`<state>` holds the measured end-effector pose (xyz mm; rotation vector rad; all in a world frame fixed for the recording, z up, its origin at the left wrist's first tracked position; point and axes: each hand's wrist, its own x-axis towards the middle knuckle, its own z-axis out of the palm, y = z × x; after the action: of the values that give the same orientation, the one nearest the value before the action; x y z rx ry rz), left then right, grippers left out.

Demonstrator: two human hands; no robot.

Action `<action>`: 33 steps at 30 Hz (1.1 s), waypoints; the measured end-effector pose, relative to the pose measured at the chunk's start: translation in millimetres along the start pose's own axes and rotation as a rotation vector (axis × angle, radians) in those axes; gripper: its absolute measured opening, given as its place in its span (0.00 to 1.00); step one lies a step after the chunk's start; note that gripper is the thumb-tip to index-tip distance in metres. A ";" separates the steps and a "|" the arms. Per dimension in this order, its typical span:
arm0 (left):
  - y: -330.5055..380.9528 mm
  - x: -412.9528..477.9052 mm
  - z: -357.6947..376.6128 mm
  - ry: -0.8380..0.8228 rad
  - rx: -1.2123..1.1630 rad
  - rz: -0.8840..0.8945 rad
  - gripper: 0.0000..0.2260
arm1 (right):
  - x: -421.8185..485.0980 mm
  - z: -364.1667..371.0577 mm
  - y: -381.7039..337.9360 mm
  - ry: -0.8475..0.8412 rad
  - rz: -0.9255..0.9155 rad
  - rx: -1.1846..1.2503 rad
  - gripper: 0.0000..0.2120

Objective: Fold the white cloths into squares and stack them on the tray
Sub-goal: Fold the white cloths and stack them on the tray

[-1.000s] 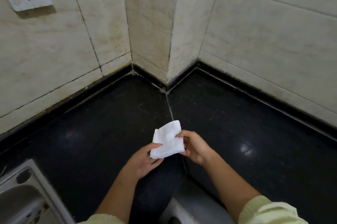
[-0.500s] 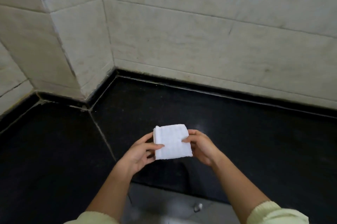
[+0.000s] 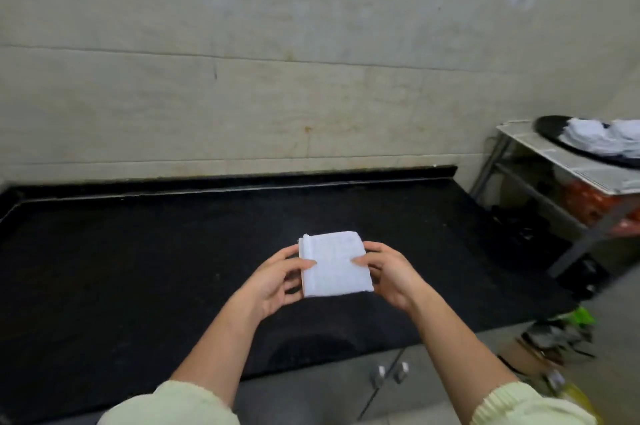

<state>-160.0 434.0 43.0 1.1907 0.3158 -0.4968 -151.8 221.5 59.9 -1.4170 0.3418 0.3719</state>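
Observation:
A white cloth (image 3: 335,264), folded into a thick square, is held in the air above the black counter (image 3: 138,268). My left hand (image 3: 275,281) pinches its left edge, thumb on top. My right hand (image 3: 389,274) pinches its right edge the same way. At the far right a dark tray (image 3: 550,128) sits on a metal table (image 3: 588,171), with a pile of white folded cloths (image 3: 602,137) on it. The tray runs off the frame's right edge.
A tiled wall (image 3: 277,78) rises behind the counter. Under the metal table are orange and dark items (image 3: 585,199). Bags and clutter (image 3: 557,334) lie on the floor at the lower right. Cabinet doors with metal handles (image 3: 391,371) sit below the counter's front edge.
The view has swung right, from the counter's corner to its right end, bringing the tray and metal table into sight. The cloth went from loosely held to a flat square pinched by both hands.

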 end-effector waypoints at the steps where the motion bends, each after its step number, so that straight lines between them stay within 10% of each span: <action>1: -0.7 4.9 20.7 -0.020 0.015 -0.003 0.20 | -2.9 -19.4 -4.7 0.026 -0.005 0.007 0.18; 33: 74.5 299.5 594.3 -0.486 0.323 0.004 0.14 | 79.2 -563.7 -242.0 0.366 -0.288 0.213 0.21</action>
<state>119.6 -162.5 163.3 1.3351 -0.1913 -0.8348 21.9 -361.9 169.9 -1.2974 0.4522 -0.1599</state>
